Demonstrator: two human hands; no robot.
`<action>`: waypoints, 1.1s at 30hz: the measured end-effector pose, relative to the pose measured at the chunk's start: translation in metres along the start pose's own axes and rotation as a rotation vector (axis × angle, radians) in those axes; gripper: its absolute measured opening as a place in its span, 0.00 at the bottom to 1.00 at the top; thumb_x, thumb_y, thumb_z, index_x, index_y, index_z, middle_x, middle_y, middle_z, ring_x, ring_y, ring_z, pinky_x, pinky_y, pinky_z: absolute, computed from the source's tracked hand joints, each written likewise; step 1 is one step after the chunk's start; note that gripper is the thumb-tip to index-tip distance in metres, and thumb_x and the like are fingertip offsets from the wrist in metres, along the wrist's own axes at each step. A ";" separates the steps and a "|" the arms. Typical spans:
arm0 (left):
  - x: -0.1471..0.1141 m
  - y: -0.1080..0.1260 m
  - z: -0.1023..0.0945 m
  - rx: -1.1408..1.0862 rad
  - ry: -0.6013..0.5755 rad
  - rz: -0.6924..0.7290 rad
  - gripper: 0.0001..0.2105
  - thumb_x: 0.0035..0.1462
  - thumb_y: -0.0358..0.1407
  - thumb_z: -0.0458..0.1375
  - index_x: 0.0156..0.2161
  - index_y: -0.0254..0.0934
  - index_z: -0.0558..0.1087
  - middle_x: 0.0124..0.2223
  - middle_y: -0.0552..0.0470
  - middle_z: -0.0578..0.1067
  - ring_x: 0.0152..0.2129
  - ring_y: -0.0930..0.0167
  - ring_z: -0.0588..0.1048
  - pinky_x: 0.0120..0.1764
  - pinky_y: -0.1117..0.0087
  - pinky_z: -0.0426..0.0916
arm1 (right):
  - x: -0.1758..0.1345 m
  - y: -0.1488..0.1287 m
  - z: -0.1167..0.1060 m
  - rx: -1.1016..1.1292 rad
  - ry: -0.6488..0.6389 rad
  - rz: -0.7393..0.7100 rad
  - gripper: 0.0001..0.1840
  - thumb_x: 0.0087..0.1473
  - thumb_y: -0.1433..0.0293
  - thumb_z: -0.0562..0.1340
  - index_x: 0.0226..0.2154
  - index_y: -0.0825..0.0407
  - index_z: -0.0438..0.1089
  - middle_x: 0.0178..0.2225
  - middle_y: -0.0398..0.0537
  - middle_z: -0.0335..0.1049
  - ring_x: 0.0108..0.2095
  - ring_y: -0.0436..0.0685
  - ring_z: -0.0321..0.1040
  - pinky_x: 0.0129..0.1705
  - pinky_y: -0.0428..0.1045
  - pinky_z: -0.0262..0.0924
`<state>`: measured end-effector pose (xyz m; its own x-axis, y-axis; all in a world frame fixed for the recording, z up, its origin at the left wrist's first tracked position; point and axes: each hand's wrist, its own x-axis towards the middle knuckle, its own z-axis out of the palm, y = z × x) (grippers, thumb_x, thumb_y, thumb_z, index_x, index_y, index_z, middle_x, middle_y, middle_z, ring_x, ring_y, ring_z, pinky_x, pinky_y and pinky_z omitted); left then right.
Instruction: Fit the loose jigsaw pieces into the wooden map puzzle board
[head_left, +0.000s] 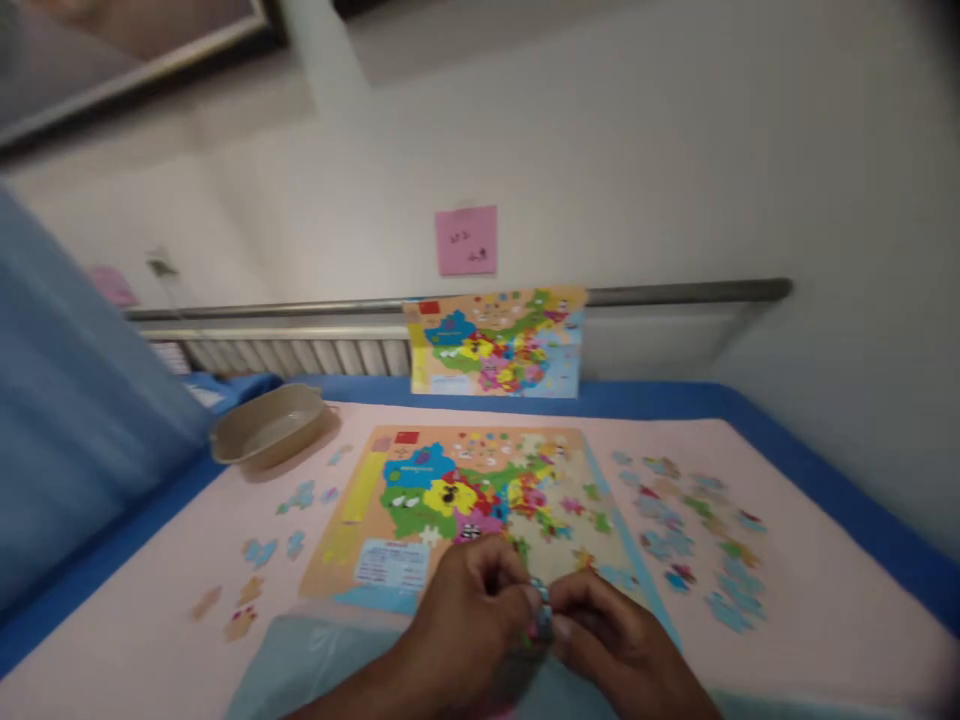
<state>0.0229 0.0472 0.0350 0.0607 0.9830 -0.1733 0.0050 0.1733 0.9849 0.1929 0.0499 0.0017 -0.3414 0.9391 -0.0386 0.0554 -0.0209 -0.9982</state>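
My left hand (480,605) and my right hand (615,640) meet low in the middle of the head view, over the near edge of the map puzzle. Pinched between their fingertips is a small puzzle piece (543,606), blurred and mostly covered, with light blue showing. Beyond them lies the jigsaw map (371,455), colourful on its left and centre. Its right part shows bare beige board with several pieces lying apart on it.
Loose pieces are spread at the right (735,590) and the left (261,552). A beige basin (277,425) stands at the back left. Against the wall rail leans a printed map picture (495,345). A blue curtain (82,420) hangs at the left.
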 end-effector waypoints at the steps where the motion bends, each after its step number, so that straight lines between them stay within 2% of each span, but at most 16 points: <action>1: 0.003 -0.002 0.000 -0.013 -0.015 -0.005 0.06 0.43 0.35 0.60 0.24 0.36 0.68 0.21 0.56 0.68 0.20 0.76 0.62 0.26 0.72 0.56 | 0.001 0.000 0.000 0.052 0.015 0.014 0.14 0.53 0.56 0.65 0.30 0.50 0.70 0.24 0.43 0.66 0.27 0.54 0.64 0.30 0.47 0.58; 4: 0.008 -0.008 0.000 -0.088 -0.070 -0.055 0.10 0.45 0.39 0.62 0.26 0.35 0.68 0.21 0.56 0.68 0.18 0.76 0.64 0.25 0.72 0.56 | 0.003 0.002 0.002 0.126 0.039 0.037 0.10 0.52 0.62 0.65 0.31 0.50 0.68 0.23 0.40 0.66 0.26 0.53 0.64 0.31 0.47 0.59; 7: 0.007 -0.018 0.000 -0.124 -0.067 -0.075 0.11 0.46 0.40 0.64 0.30 0.35 0.70 0.23 0.56 0.69 0.20 0.75 0.65 0.27 0.71 0.58 | 0.005 0.007 0.000 0.109 0.071 0.032 0.07 0.52 0.66 0.64 0.34 0.50 0.68 0.26 0.41 0.68 0.27 0.53 0.67 0.32 0.47 0.61; 12: -0.006 -0.032 0.000 0.165 -0.023 0.020 0.08 0.50 0.38 0.58 0.33 0.37 0.76 0.23 0.57 0.69 0.21 0.74 0.63 0.27 0.71 0.54 | 0.004 0.012 -0.005 0.066 0.137 -0.008 0.13 0.53 0.67 0.62 0.43 0.50 0.70 0.29 0.42 0.67 0.29 0.55 0.69 0.32 0.49 0.64; 16: -0.013 -0.036 -0.003 0.405 -0.044 0.183 0.11 0.51 0.33 0.57 0.39 0.45 0.79 0.29 0.57 0.76 0.24 0.73 0.68 0.29 0.71 0.58 | 0.005 0.015 -0.006 0.037 0.154 -0.008 0.11 0.54 0.67 0.61 0.42 0.49 0.70 0.30 0.43 0.68 0.29 0.54 0.69 0.32 0.48 0.64; 20: -0.012 -0.043 -0.008 0.468 -0.073 0.248 0.15 0.53 0.33 0.57 0.45 0.51 0.79 0.33 0.57 0.79 0.28 0.70 0.73 0.32 0.70 0.62 | 0.007 0.017 -0.006 0.031 0.155 -0.003 0.11 0.54 0.67 0.62 0.41 0.49 0.69 0.29 0.42 0.67 0.27 0.54 0.68 0.29 0.47 0.62; 26: -0.008 -0.054 -0.008 0.425 -0.094 0.176 0.16 0.54 0.37 0.57 0.47 0.49 0.78 0.33 0.53 0.78 0.28 0.68 0.72 0.33 0.68 0.63 | 0.006 0.015 -0.005 0.090 0.151 -0.026 0.11 0.56 0.66 0.61 0.42 0.50 0.67 0.29 0.41 0.66 0.26 0.52 0.66 0.29 0.46 0.60; 33: -0.014 -0.045 -0.004 0.424 -0.080 0.182 0.15 0.54 0.39 0.57 0.46 0.44 0.79 0.31 0.53 0.76 0.28 0.69 0.71 0.33 0.69 0.61 | 0.004 0.004 0.000 0.157 0.160 -0.021 0.10 0.53 0.67 0.61 0.40 0.50 0.66 0.29 0.39 0.65 0.27 0.51 0.66 0.30 0.46 0.61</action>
<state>0.0181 0.0257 -0.0066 0.1753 0.9844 -0.0132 0.3940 -0.0578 0.9173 0.1914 0.0536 -0.0022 -0.1874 0.9820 -0.0230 -0.1006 -0.0425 -0.9940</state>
